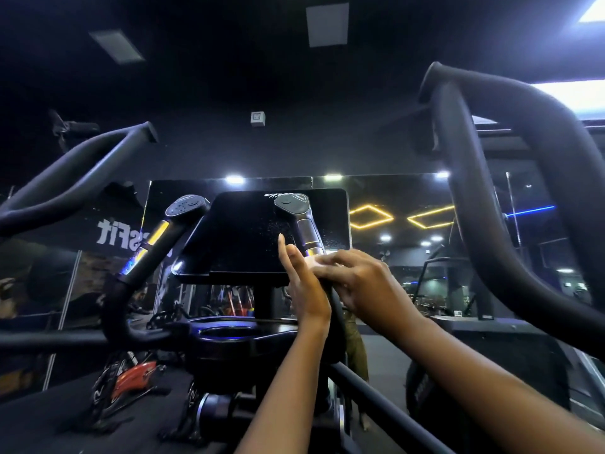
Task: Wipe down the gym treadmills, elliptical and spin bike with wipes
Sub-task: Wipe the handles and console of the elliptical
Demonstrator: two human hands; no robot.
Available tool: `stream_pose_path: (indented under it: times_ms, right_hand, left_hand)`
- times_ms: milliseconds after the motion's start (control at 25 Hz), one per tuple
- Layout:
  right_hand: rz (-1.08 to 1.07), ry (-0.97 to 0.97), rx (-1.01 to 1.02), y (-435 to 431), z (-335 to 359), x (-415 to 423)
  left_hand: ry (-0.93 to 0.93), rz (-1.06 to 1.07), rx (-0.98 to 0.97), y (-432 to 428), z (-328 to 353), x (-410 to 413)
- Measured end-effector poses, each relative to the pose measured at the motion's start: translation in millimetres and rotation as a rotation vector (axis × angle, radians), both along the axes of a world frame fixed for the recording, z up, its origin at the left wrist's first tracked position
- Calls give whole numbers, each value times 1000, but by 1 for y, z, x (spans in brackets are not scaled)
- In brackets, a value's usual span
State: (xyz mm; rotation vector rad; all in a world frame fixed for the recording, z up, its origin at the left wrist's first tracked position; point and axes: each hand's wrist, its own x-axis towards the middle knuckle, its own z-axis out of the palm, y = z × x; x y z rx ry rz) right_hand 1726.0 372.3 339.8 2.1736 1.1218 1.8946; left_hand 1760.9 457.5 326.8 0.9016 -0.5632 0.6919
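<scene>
Pale wipe (pixel 319 261) pressed between both hands on handlebar (pixel 306 231).

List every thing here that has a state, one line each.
Console screen: dark, off, speckled with droplets or dust.
Right inner handle: upright, both hands around its lower part.
Left inner handle: upright, untouched.
Wipe: pale, pressed against the handle under the fingers.
Left hand: open, forefinger raised.
Right hand: curled over the wipe.
Cup holder: apparently empty.
</scene>
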Motion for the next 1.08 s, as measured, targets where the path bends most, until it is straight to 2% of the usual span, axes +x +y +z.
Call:
stream_pose_path:
  times_ms: [120, 320, 440, 560, 680, 760, 800, 880, 920, 1040, 1080]
  right_hand:
    - [169, 98, 211, -11, -6, -4]
    - [201, 107, 550, 3, 83, 4]
    - [115, 136, 428, 30, 132, 22]
    - [-17, 167, 62, 57, 158, 37]
    - [-312, 170, -312, 65, 165, 47]
    - [-412, 156, -323, 49, 168, 54]
    - [-396, 175, -246, 38, 170, 56]
    - [-274, 242, -65, 27, 171, 55]
    - [-203, 252, -42, 30, 170, 52]
    - [-169, 218, -239, 49, 161, 44]
    - [-158, 232, -225, 50, 156, 43]
  left_hand:
    - [56, 35, 34, 1, -1, -3]
    - [75, 54, 140, -1, -2, 1]
    - [59, 46, 123, 0, -1, 3]
    - [73, 45, 96, -2, -3, 12]
    - [68, 63, 83, -5, -4, 21]
    - [40, 83, 87, -3, -4, 17]
    - [37, 94, 93, -3, -4, 18]
    - [23, 96, 87, -3, -3, 16]
    - [17, 91, 83, -3, -3, 17]
    - [41, 102, 84, -2, -3, 17]
    - [53, 94, 83, -3, -3, 19]
